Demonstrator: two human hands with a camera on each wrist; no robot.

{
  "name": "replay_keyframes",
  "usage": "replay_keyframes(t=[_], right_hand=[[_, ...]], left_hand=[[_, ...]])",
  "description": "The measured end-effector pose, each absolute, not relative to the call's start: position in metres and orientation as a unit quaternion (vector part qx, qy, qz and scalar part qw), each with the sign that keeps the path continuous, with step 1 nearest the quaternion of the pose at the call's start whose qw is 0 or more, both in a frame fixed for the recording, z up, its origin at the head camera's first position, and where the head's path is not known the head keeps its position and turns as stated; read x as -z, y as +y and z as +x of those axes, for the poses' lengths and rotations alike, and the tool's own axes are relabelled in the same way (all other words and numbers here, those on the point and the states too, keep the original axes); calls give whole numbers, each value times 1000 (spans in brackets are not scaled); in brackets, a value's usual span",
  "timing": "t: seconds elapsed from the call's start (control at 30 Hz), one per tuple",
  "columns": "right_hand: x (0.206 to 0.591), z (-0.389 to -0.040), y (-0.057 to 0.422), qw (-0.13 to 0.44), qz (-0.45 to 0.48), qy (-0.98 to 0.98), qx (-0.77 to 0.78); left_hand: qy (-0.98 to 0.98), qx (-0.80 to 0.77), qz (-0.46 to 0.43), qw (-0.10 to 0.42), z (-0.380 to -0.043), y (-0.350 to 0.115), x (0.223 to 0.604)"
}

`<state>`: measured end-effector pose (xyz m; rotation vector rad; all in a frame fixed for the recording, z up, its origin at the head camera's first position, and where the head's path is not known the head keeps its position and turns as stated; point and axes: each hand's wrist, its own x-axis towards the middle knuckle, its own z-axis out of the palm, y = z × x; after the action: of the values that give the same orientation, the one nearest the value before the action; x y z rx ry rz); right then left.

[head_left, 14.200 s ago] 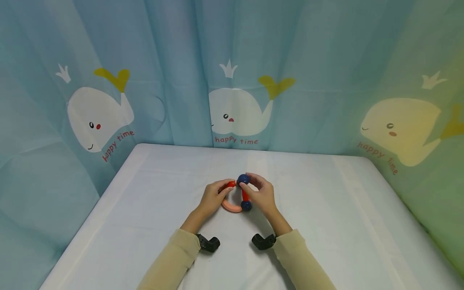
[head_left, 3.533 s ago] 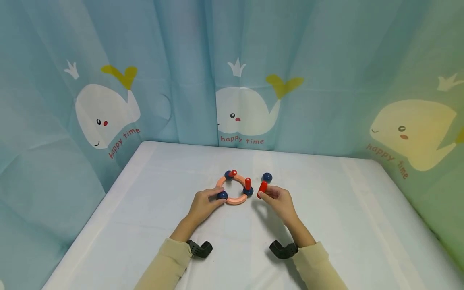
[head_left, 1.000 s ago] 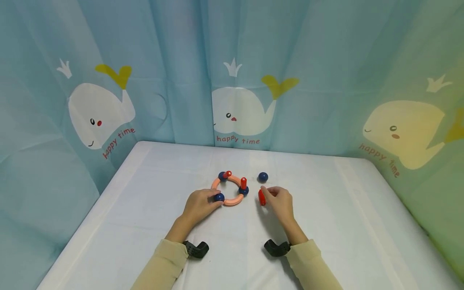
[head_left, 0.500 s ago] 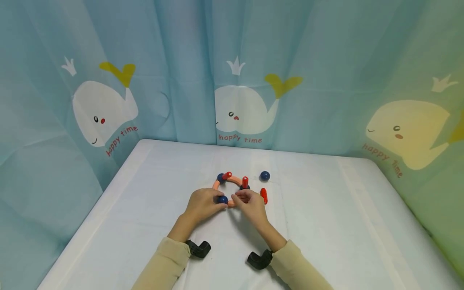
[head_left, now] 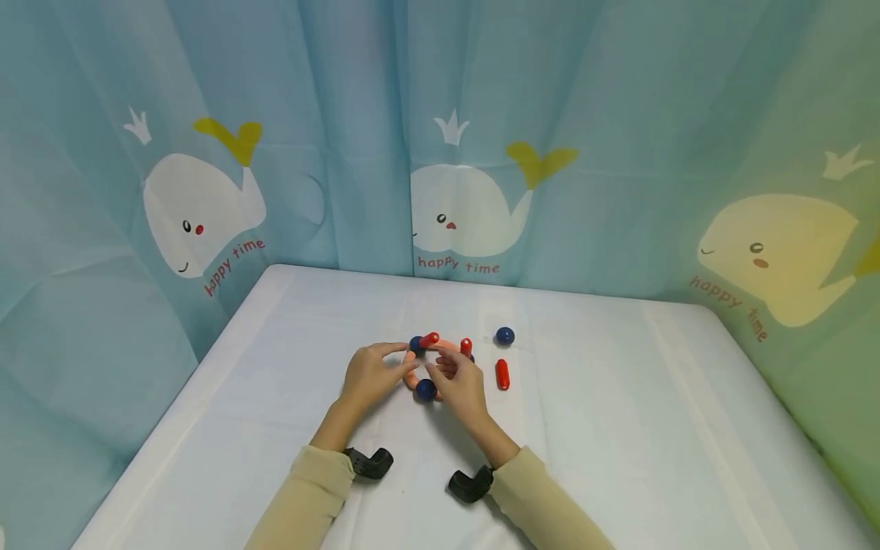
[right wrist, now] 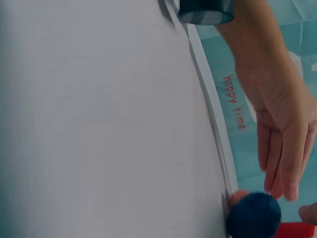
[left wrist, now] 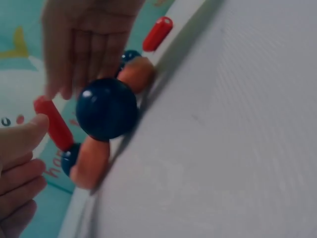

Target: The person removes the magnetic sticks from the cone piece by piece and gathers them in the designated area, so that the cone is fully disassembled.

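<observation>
Just below the centre of the head view, an orange ring (head_left: 410,378) of curved pieces joined by blue balls lies on the white surface. At its front sits the near ball (head_left: 425,390); at its upper left, the rear ball (head_left: 416,344) carries a leaning red rod (head_left: 429,340); at its right, a second red rod (head_left: 466,347) rises above a ball mostly hidden by fingers.

The pieces look like light, stiff, smooth plastic, hardly fragile; the balls would likely roll or slip under a careless push. The joints may be magnetic, so a sideways knock could swing or part them. A ball seems best taken across its middle between thumb and forefinger, a rod around mid-length, with the ring steadied at a neighbouring ball.

Left of the ring, the left hand (head_left: 371,374) has its fingers extended and a clear gap to the thumb, with nothing visibly held; whether the thumb touches the leaning rod I cannot tell. Over the ring's right side, the right hand (head_left: 461,382) has its thumb apart from the fingers, its grip likewise holding nothing visible.

Farther right lie a loose ball (head_left: 505,336) and, below it in the frame, a loose rod (head_left: 503,374). A blue whale-print curtain (head_left: 357,153) fills the upper frame.
</observation>
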<state>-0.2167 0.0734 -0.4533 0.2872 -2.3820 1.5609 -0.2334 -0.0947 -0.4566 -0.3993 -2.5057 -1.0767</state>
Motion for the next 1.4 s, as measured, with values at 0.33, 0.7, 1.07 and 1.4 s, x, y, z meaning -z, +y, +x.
replay_keyframes(t=[0.33, 0.7, 1.07, 1.4], right_hand=[[461, -238, 45, 197, 45, -781, -591], [466, -246, 43, 188, 49, -781, -593], [467, -243, 40, 146, 102, -779, -601], [467, -240, 41, 129, 142, -777, -600]], left_hand=[[-862, 464, -118, 169, -241, -100, 476], [-840, 494, -128, 183, -244, -100, 488], [-845, 487, -120, 186, -244, -103, 490], [-848, 482, -127, 182, -244, -103, 489]])
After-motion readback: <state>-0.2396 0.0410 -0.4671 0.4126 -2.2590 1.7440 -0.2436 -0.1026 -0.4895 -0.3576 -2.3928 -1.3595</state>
